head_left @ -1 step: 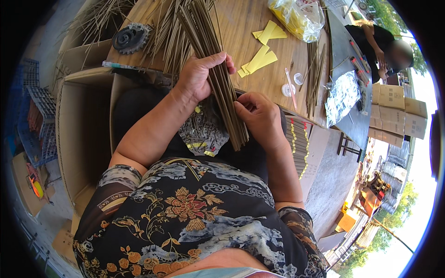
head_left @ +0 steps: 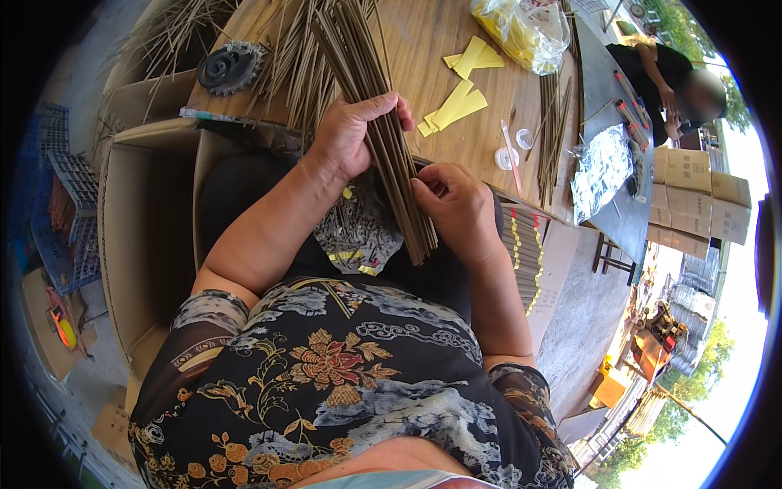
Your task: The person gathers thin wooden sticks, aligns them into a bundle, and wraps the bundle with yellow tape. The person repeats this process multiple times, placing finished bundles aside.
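A thick bundle of long, thin brown incense sticks [head_left: 383, 134] slants from the table down over my lap. My left hand [head_left: 352, 130] is wrapped round its middle, thumb across the front. Against the bundle's right edge, lower down, my right hand [head_left: 450, 200] is closed, with fingers curled and thumb touching the sticks; exactly how many sticks it pinches is hidden. Many loose sticks [head_left: 287, 65] lie on the table behind the left hand. Yellow paper strips [head_left: 460, 104] rest on the wood right of the bundle.
The wooden table [head_left: 423, 49] bears a bag of yellow material [head_left: 525, 33], a small round white container [head_left: 506, 158] and a black toothed wheel [head_left: 232, 67]. An open cardboard box [head_left: 151, 244] stands at left. Banded stick bundles [head_left: 525, 253] lie below the table's right edge. Another person [head_left: 652, 69] is at far right.
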Available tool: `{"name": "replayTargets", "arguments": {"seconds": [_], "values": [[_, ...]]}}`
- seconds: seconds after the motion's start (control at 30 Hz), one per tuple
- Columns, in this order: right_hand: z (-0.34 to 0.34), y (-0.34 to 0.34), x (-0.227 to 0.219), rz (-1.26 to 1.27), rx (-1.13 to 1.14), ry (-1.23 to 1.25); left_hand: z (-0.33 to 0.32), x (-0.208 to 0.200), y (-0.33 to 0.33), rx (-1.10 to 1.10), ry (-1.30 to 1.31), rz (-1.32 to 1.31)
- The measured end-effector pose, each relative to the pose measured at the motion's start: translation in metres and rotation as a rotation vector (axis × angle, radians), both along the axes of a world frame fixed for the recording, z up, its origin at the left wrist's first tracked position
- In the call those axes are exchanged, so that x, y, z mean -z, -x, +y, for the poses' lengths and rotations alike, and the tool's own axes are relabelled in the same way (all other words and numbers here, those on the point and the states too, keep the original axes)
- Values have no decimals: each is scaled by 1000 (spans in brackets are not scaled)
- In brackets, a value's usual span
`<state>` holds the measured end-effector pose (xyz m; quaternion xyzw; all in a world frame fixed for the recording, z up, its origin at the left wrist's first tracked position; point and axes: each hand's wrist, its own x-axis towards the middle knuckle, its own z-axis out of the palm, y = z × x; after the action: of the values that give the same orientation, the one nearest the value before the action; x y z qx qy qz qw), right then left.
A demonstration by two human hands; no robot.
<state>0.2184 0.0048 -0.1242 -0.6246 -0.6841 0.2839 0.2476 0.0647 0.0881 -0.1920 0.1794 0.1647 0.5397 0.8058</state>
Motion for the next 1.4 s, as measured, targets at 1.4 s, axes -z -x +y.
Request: {"name": "replayTargets", "arguments": {"seconds": [1.4], "values": [[27,20,-19,-133,91,-333,-11,-15,-3,157,117,-100]]}}
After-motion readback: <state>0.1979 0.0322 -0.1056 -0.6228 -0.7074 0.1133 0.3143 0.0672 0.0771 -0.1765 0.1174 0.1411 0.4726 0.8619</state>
